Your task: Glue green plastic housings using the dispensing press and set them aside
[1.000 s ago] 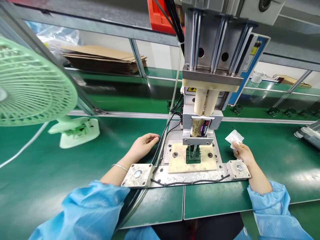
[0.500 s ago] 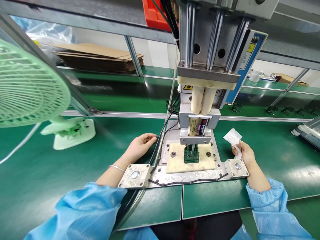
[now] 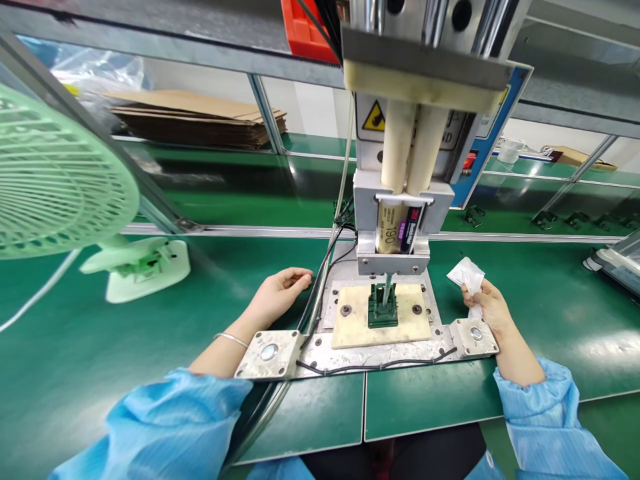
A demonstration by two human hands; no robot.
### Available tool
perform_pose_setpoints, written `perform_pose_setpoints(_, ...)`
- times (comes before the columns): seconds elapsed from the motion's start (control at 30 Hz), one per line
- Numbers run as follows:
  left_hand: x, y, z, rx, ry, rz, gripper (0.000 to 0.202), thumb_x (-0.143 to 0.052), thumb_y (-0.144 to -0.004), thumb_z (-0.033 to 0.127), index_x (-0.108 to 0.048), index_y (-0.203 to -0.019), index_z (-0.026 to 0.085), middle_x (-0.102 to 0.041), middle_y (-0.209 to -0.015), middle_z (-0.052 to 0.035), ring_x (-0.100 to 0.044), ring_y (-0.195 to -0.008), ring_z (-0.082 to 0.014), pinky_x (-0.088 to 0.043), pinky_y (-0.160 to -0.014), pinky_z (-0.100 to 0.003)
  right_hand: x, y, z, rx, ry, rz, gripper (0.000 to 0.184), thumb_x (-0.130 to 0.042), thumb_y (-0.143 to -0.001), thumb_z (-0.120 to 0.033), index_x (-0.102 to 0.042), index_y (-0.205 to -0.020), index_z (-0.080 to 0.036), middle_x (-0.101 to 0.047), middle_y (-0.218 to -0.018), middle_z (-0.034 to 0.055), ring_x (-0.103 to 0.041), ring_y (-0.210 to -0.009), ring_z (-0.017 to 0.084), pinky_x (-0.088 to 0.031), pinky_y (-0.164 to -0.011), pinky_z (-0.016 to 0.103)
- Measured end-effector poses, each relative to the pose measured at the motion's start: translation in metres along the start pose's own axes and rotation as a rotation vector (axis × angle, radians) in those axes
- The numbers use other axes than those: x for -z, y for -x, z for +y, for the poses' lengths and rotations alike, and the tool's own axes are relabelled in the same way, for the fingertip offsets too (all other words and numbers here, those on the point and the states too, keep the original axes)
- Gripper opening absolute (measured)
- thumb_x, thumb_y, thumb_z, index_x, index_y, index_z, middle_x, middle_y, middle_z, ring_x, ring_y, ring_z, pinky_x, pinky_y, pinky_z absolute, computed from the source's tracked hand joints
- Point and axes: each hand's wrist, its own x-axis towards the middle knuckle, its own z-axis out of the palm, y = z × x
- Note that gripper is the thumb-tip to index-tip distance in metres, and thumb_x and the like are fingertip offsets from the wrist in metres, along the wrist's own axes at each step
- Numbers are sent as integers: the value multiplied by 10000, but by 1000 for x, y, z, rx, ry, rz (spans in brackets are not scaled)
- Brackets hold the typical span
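Observation:
A press-like dispensing machine stands in front of me, holding a twin glue cartridge over a small dark green part seated on a cream fixture plate. My left hand rests on the green mat beside the black cables, fingers loosely curled with nothing in them. My right hand sits to the right of the fixture, closed on a crumpled white wipe. Two metal button pads, a left pad and a right pad, flank the base plate.
A pale green desk fan stands at the left. Flattened cardboard lies at the back on a second green bench. Black cables run down beside the machine. Small dark parts lie at the back right.
The machine's upper plunger block has risen, and the cartridge holder has lifted off the green part. Both hands stay nearly still.

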Motion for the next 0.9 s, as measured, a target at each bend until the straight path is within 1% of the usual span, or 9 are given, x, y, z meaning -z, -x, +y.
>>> perform_pose_setpoints(0.1,6,12,19,-39,10,92,730,-688,-588,745,-655,-1002,144,-719,-1009,-127,-660,-983,-298,-498,-973,-430,1,2,-1,-10,10,-3,153,-580,-484,-200,-595,-632,-162,-505,-585,12,-315,-436,71,-167,-389,201)
perform_pose_setpoints(0.17,8,26,38,-82,-4,96,674,-676,-655,705,-651,-1046,157,-710,-1065,-121,-634,-1055,-307,-474,-1012,-427,2,3,-2,-19,21,1,92,-566,-496,-218,-553,-573,-168,-440,-519,-5,-272,-415,67,-130,-393,211)
perform_pose_setpoints(0.27,-1,50,67,-149,-104,-111,613,-694,-692,646,-659,-1120,208,-697,-1158,-98,-623,-1113,-317,-491,-1011,-416,1,5,-2,-33,38,23,120,-613,-545,-242,-516,-544,-172,-405,-502,-14,-260,-407,63,-123,-397,222)
perform_pose_setpoints(0.37,-22,65,85,-167,-223,-378,823,-762,-642,606,-528,-1358,274,-590,-1368,-88,-569,-1227,-345,-490,-1034,-458,0,4,-4,-37,68,47,244,-703,-601,-278,-497,-525,-172,-365,-481,-32,-242,-400,55,-119,-396,225)
perform_pose_setpoints(0.47,-47,67,86,-134,-267,-516,991,-820,-593,564,-425,-1452,267,-504,-1462,-107,-499,-1312,-377,-463,-1071,-508,-1,4,-5,-20,84,60,326,-754,-625,-331,-486,-528,-173,-387,-504,-28,-234,-407,51,-128,-389,224)
perform_pose_setpoints(0.57,-64,62,81,-126,-183,-548,839,-813,-629,529,-528,-1363,238,-585,-1379,-106,-521,-1299,-354,-420,-1119,-504,-1,5,-6,-7,91,63,363,-777,-626,-357,-476,-536,-176,-385,-512,-31,-237,-411,50,-135,-385,221)
perform_pose_setpoints(0.7,-70,61,86,-49,14,-552,671,-844,-604,463,-653,-1194,207,-674,-1251,-93,-604,-1198,-332,-433,-1114,-501,-2,7,-7,-9,105,54,370,-793,-609,-363,-480,-541,-177,-375,-503,-38,-241,-398,48,-134,-385,222)
perform_pose_setpoints(0.8,-67,69,101,89,82,-609,542,-830,-626,479,-716,-1072,193,-742,-1089,-72,-674,-1059,-322,-531,-1000,-473,-5,7,-9,-11,112,55,374,-795,-603,-358,-475,-535,-177,-370,-504,-39,-250,-398,48,-135,-388,220)
perform_pose_setpoints(0.9,-64,80,113,256,139,-656,429,-788,-660,530,-752,-927,197,-763,-960,-49,-706,-920,-280,-595,-824,-371,-6,5,-11,10,118,83,347,-795,-594,-342,-496,-543,-173,-385,-507,-32,-265,-406,53,-143,-391,218)
